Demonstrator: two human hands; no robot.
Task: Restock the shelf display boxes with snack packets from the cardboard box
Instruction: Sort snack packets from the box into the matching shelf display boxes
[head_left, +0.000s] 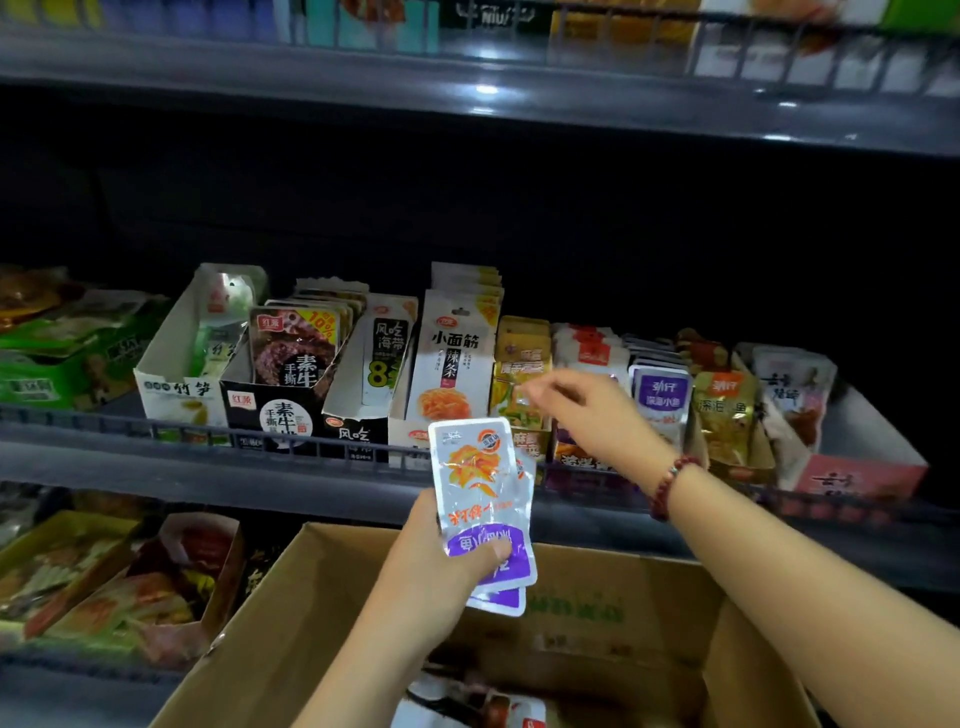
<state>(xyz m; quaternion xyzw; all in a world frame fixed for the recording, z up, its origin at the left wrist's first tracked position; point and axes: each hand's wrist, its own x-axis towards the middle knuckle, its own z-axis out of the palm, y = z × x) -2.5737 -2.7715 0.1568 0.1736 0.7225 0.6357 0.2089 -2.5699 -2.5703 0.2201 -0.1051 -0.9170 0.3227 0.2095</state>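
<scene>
Pinching a thin stack of silver-and-purple fish snack packets (485, 512) above the cardboard box (597, 618), the left hand (441, 551) risks fumbling the slick foil while the right hand (587, 410), fingers loose and blurred, reaches at twelve o'clock toward the yellow packets (519, 364).

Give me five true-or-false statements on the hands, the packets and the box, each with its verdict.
1. The left hand holds silver-and-purple packets. True.
2. The right hand grips a bottle. False: it reaches toward the shelf boxes, and blur hides whether it holds anything.
3. A bead bracelet sits on the right wrist. True.
4. The cardboard box stands on the top shelf. False: it sits below the hands, open.
5. The held packets are upside down. True.
</scene>
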